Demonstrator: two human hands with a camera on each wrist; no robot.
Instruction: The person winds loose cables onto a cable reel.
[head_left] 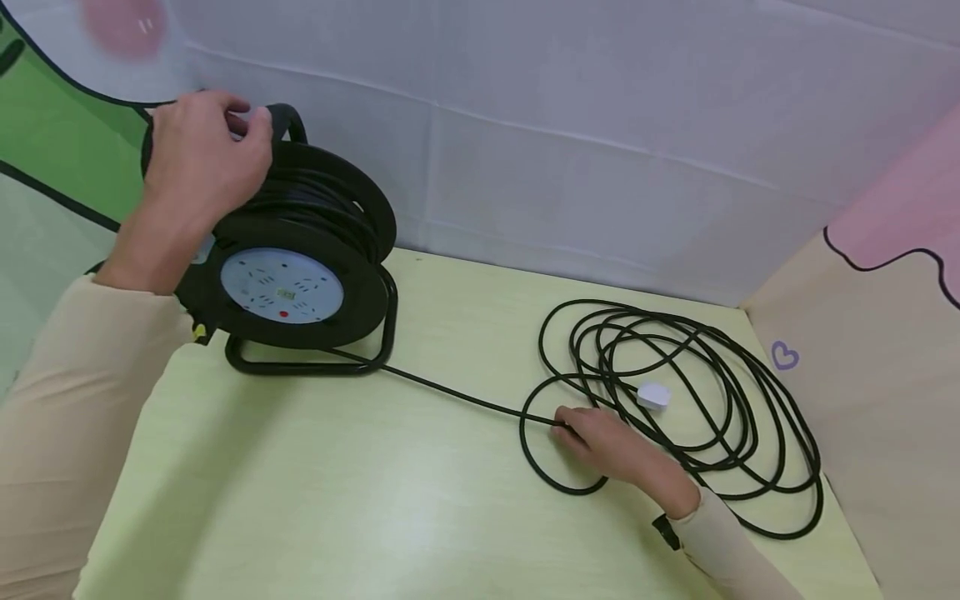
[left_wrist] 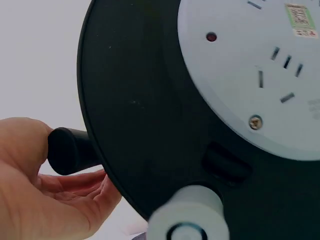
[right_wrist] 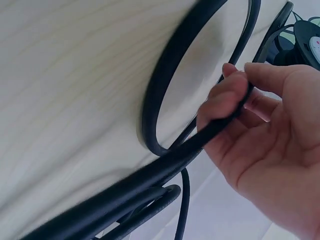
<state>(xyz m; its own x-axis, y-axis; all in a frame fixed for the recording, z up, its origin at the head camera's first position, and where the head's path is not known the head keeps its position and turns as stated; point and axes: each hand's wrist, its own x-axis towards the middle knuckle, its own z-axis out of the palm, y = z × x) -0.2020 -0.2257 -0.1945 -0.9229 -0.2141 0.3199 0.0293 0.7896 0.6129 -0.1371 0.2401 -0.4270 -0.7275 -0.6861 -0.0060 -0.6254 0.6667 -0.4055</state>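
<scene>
At the left of the head view stands a black cable reel [head_left: 367,304] on a tube frame, with a pale round socket panel [head_left: 282,285] facing me. My left hand [head_left: 206,150] grips the black handle [head_left: 283,125] at its top. In the left wrist view, thumb and fingers lie around that bar [left_wrist: 72,150]. From the reel's underside a black cable [head_left: 465,400] runs right across the table. My right hand [head_left: 600,442] holds it near the loose coils [head_left: 738,400]. Curled fingers pinch the cable [right_wrist: 220,125] in the right wrist view.
A white plug [head_left: 654,395] lies among the coils on the pale wooden table [head_left: 375,500]. White cloth [head_left: 562,192] hangs behind, and a printed panel [head_left: 862,375] borders the right side. The reel's pale knob [left_wrist: 192,215] sticks out toward the left wrist camera.
</scene>
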